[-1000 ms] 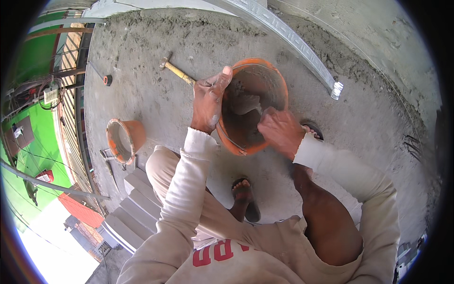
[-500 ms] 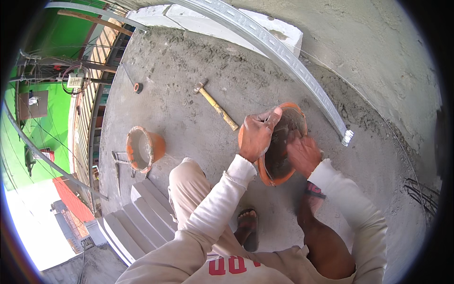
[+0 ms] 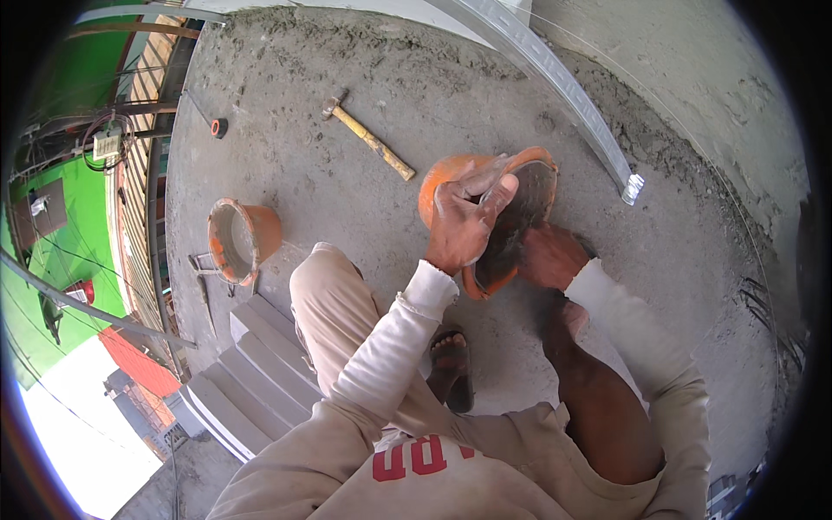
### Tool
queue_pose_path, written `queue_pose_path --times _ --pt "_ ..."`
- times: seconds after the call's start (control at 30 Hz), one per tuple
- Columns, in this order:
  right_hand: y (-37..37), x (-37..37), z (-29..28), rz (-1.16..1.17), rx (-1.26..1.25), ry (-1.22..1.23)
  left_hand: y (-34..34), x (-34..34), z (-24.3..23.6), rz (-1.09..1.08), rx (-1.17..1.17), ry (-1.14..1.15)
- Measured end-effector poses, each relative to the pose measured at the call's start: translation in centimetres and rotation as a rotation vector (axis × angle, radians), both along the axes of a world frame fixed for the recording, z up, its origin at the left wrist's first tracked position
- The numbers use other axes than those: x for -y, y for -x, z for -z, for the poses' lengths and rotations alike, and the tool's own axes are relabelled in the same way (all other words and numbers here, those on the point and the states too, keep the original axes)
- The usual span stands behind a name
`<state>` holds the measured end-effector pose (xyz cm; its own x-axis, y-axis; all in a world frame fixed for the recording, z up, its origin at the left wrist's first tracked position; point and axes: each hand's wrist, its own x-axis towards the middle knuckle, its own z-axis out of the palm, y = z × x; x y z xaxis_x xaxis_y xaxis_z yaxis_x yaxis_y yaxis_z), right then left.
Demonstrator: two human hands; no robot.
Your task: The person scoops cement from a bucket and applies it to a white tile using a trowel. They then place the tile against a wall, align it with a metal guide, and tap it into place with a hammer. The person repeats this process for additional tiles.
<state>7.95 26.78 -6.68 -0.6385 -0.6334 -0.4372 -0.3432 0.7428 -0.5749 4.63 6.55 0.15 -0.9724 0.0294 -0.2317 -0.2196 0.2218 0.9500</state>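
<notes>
An orange bucket [image 3: 546,162], smeared with grey mortar, is tipped on its side above the floor in front of me. My left hand [image 3: 462,224] is closed on its rim, thumb up. My right hand [image 3: 555,257] reaches into the bucket's mouth, against the dark inner wall. Its fingers are blurred and hidden there, so I cannot make out whether they hold anything. A hammer [image 3: 373,141] with a worn yellow handle lies on the floor, left of and beyond the bucket.
A second orange bucket [image 3: 266,234] stands at left beside a thin metal tool [image 3: 206,299]. Pale blocks [image 3: 260,368] are stacked by my knee. A metal channel [image 3: 576,95] slants down at right, near the rough wall [image 3: 685,78]. A small orange-and-black roll [image 3: 218,128] lies far left.
The bucket has tipped further, its mouth turning towards the right. My right hand has moved deeper into it. The whole view has shifted, with the floor things appearing higher and further left.
</notes>
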Motion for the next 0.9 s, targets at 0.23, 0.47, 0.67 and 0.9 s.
queue_pose_path --times 0.23,0.47,0.67,0.9 --pt "-0.2 2.3 0.8 0.126 0.781 0.4 -0.8 2.5 -0.1 -0.159 0.052 -0.045" --pt "-0.6 -0.3 -3.1 0.54 1.404 0.583 -0.2 3.6 -0.2 -0.245 0.079 -0.106" --pt "0.1 -9.0 -7.7 0.56 1.166 0.619 -0.5 6.5 1.5 -0.361 0.134 -0.227" --pt "0.3 -23.5 -10.8 0.728 0.364 0.191 -0.5 6.5 0.6 -0.455 0.216 -0.412"
